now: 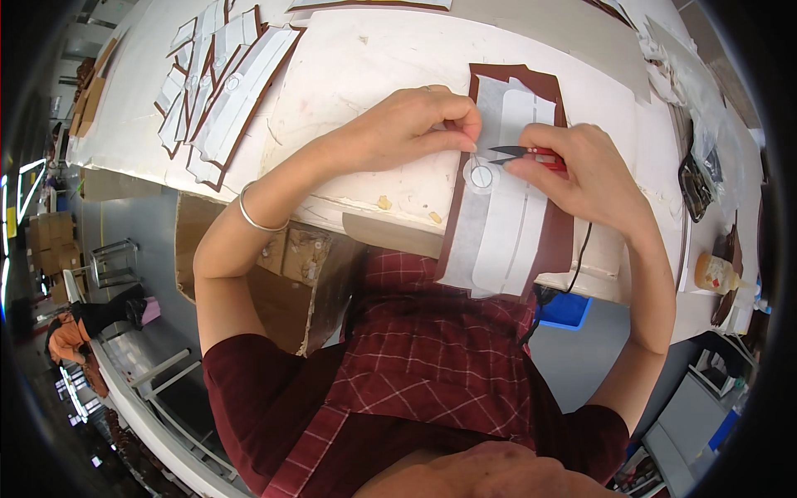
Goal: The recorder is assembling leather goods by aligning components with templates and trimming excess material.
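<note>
A maroon piece with white backing [506, 232] lies over the front edge of the white table [365, 66], a round ringed disc [481, 176] on it. My left hand [423, 129] is closed in a pinch just above the disc, on what looks like a fine thread. My right hand [581, 170] grips small scissors [519, 153] with red handles and dark blades, their tips close to my left fingertips over the piece.
Several similar pieces [232, 108] lie at the table's back left. Plastic sheeting [672, 83] and a glue bottle [716, 274] are at the right. Below are a cardboard box [274, 307] and a blue bin [564, 315]. A person in orange [70, 340] is at far left.
</note>
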The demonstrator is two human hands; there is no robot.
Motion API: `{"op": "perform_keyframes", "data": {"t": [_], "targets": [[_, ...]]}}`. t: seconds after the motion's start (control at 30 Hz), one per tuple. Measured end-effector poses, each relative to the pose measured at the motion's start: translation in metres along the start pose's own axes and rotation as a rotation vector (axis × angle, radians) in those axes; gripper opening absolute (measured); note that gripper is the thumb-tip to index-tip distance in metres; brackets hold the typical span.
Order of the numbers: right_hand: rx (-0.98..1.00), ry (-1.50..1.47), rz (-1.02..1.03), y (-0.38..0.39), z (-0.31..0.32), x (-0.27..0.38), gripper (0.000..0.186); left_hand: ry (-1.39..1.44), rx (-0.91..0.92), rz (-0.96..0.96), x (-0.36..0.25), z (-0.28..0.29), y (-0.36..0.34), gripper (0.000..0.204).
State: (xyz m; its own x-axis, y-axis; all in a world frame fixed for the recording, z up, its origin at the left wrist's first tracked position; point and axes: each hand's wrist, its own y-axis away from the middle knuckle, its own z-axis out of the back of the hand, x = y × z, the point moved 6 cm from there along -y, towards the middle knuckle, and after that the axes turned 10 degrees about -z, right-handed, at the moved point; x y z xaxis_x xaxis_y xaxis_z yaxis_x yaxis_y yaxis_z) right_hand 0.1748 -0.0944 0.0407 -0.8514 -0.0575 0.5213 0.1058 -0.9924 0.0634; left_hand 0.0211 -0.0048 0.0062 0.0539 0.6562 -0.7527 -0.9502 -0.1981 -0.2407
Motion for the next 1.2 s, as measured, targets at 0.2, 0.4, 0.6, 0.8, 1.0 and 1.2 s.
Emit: {"op": "perform_keyframes", "data": {"t": [0.2,0.4,0.6,0.8,1.0,1.2], "targets": [[0.203,0.035,-0.011,-0.024,-0.015,0.001,0.035,-0.052,-0.031,-0.054,0.001,-0.001,0.002,0.012],[0.254,-0.023,-0.014,-0.030,-0.016,0.001,0.039,-0.095,-0.026,-0.044,0.002,-0.003,0.002,0.014],[0.311,-0.031,-0.024,-0.034,-0.019,-0.004,0.040,-0.103,-0.033,-0.074,0.002,-0.004,0.000,0.016],[0.469,-0.181,0.089,-0.024,-0.019,0.000,0.029,0.239,-0.140,0.111,0.006,0.016,0.022,0.008],[0.303,-0.458,-0.104,0.032,0.011,-0.051,0.023,-0.612,0.104,0.618,-0.056,0.097,0.174,0.041],[0.043,-0.412,-0.226,0.065,-0.004,-0.032,0.017,-0.763,-0.191,0.420,-0.060,0.083,0.138,0.050]]}}
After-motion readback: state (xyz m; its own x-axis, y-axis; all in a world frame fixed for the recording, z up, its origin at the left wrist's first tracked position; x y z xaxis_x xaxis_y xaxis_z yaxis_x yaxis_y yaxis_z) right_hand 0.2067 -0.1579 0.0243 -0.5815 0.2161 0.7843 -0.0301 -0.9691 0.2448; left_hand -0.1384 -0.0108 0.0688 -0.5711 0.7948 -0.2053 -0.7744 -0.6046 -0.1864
